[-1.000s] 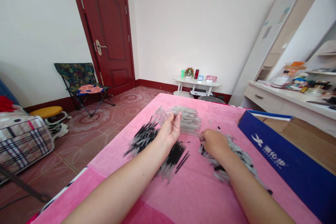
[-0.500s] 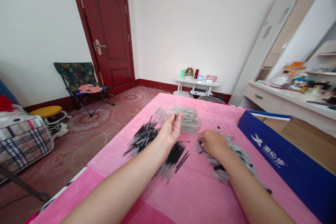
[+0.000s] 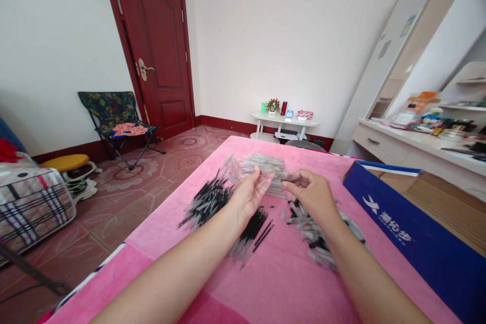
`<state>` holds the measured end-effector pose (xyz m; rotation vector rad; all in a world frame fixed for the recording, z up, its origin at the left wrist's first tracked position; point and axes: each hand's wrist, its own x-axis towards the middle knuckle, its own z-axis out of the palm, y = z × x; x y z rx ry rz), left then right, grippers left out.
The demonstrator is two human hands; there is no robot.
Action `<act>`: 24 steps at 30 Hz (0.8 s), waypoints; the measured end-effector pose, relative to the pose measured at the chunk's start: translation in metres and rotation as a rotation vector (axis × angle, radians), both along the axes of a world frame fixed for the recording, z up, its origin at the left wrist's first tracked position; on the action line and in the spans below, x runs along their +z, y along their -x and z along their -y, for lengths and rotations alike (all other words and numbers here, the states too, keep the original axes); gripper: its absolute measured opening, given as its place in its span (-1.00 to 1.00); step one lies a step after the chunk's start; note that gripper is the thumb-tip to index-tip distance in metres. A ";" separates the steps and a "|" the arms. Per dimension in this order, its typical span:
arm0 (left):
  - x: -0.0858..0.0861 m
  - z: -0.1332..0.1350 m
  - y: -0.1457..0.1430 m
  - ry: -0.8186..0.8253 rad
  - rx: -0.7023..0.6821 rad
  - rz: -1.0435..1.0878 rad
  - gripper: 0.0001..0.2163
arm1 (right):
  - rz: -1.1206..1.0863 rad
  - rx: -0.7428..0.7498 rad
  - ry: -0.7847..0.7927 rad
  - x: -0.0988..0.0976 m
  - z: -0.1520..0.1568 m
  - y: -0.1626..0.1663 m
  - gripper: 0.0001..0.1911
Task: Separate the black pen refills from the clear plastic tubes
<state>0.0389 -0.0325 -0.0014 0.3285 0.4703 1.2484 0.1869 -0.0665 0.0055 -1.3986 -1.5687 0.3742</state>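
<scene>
Over the middle of the pink-covered table, my left hand [image 3: 250, 192] is closed in a loose pinch, palm partly turned up. Whatever its fingertips hold is too thin and pale to make out. Facing it, my right hand [image 3: 313, 195] pinches a small dark-ended pen cap close to the left fingertips. Beneath and beyond the left hand lie clear pen barrels [image 3: 261, 162]. Black pen refills [image 3: 207, 200] form a heap at its left, and more refills [image 3: 252, 228] lie under the wrist. Below my right hand spreads a pile of clear and black pen caps [image 3: 317, 240].
A blue cardboard box [image 3: 410, 223] stands open at the table's right edge. Past it is a white dresser [image 3: 374, 136] with bottles on top. A low white table [image 3: 284, 120], a folding chair [image 3: 121, 116] and a red door [image 3: 159, 50] are farther back.
My right hand has lifted from the pen cap pile and moved up and left, close to my left hand. The left hand has shifted slightly right and down.
</scene>
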 end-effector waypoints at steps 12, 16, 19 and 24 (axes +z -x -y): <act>-0.007 0.007 -0.004 -0.102 -0.020 -0.169 -0.89 | -0.118 0.021 -0.109 0.015 0.009 0.010 -0.80; -0.007 0.008 -0.004 -0.112 -0.013 -0.165 -0.89 | -0.087 0.000 -0.114 0.016 0.010 0.011 -0.80; -0.007 0.008 -0.004 -0.129 -0.014 -0.175 -0.88 | -0.072 -0.005 -0.112 0.016 0.010 0.012 -0.80; -0.007 0.010 -0.005 -0.189 -0.003 -0.196 -0.85 | -0.036 -0.038 -0.131 0.016 0.011 0.012 -0.80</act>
